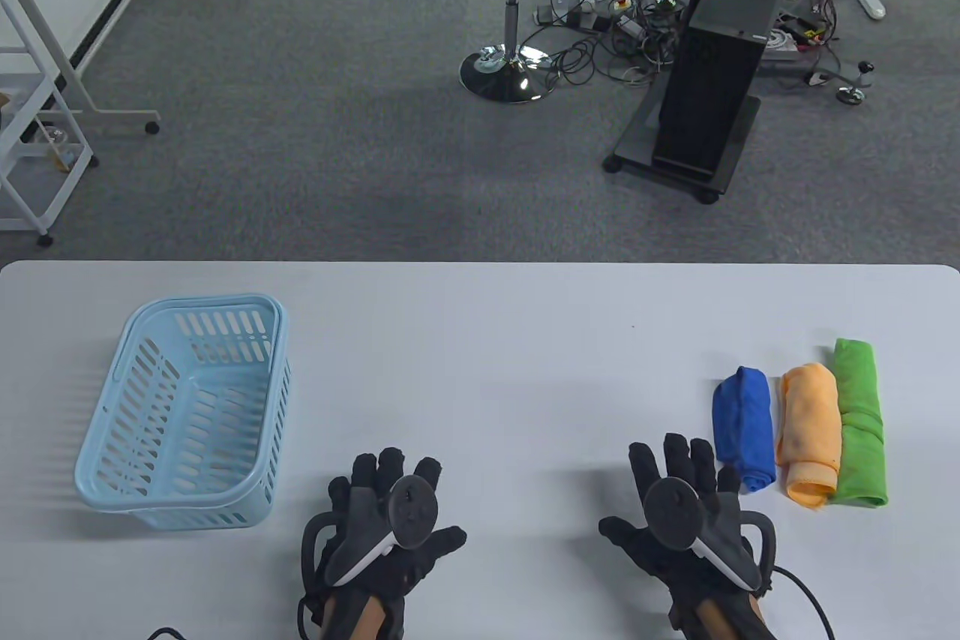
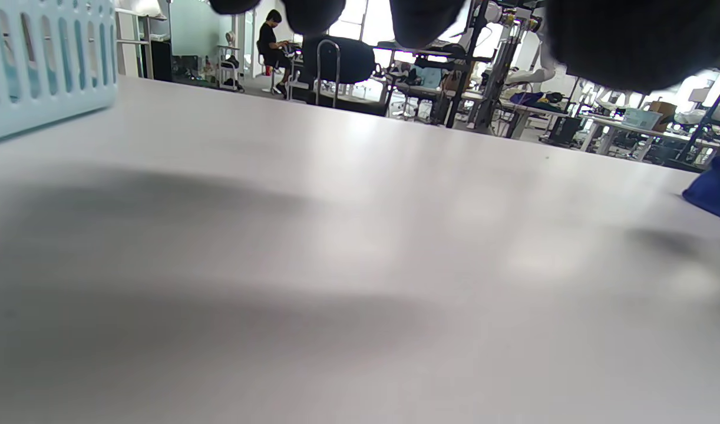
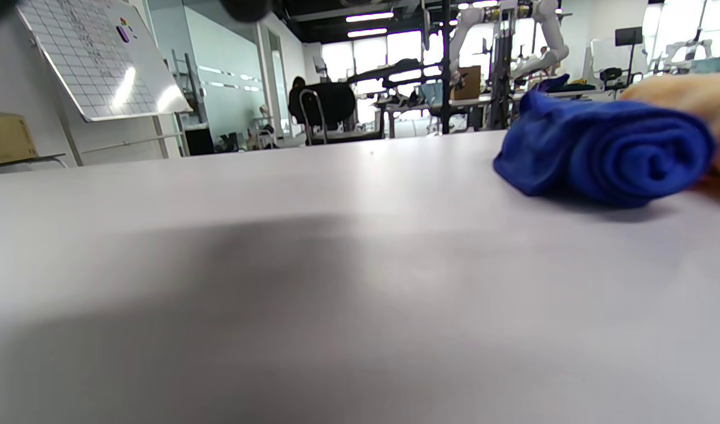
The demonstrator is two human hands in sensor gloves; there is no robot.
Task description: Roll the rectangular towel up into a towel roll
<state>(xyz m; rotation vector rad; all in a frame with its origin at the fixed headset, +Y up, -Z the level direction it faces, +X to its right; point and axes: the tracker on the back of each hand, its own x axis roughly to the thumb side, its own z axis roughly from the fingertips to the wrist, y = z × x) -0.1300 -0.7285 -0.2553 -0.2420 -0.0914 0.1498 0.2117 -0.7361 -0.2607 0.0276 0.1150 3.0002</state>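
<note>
on the desk (image 1: pixel 480 340) three rolled towels, blue (image 1: pixel 745 426), orange (image 1: pixel 810 434) and green (image 1: pixel 859 422), lie side by side. left hand (image 1: pixel 390 527) and right hand (image 1: pixel 686 512) hover spread, fingers holding nothing. rolling looks finished; next probably moving them into the basket (image 1: pixel 184 411).

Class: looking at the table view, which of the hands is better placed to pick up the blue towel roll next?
Probably the right hand: open, beside the rolled blue cloth towel. The left hand lies nearer the pale blue plastic basket.
</note>
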